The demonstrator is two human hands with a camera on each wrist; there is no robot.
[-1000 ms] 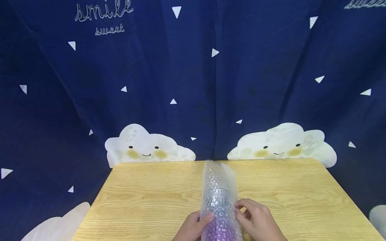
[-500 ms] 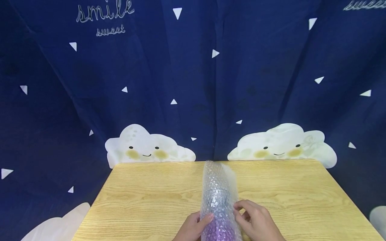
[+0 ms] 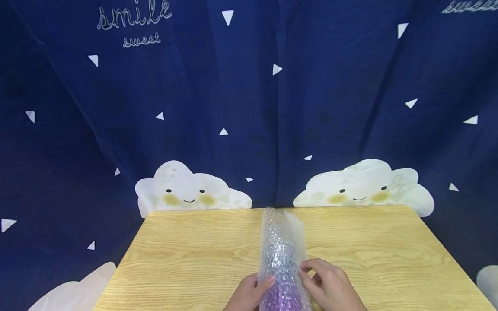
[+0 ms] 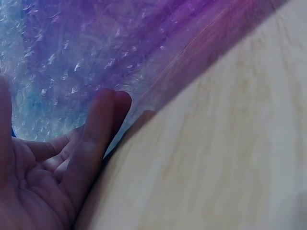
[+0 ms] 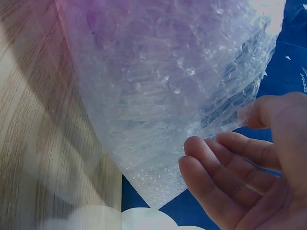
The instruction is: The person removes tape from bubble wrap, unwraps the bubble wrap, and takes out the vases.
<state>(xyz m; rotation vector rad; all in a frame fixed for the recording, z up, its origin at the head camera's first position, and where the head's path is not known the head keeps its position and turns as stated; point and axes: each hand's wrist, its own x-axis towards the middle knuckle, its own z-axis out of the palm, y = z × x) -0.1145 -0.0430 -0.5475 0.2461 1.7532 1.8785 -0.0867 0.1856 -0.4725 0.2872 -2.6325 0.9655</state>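
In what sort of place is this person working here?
Probably an indoor room, perhaps a simple corner at home: a wooden table stands before a dark blue cloth printed with smiling clouds.

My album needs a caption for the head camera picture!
Left hand and right hand hold a bubble-wrapped bundle at a wooden table before smiling clouds.

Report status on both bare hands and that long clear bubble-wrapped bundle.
Bare left hand holds long clear bubble-wrapped bundle, purple and blue inside. Bare right hand pinches its right side. Nothing visibly blocking either hand.
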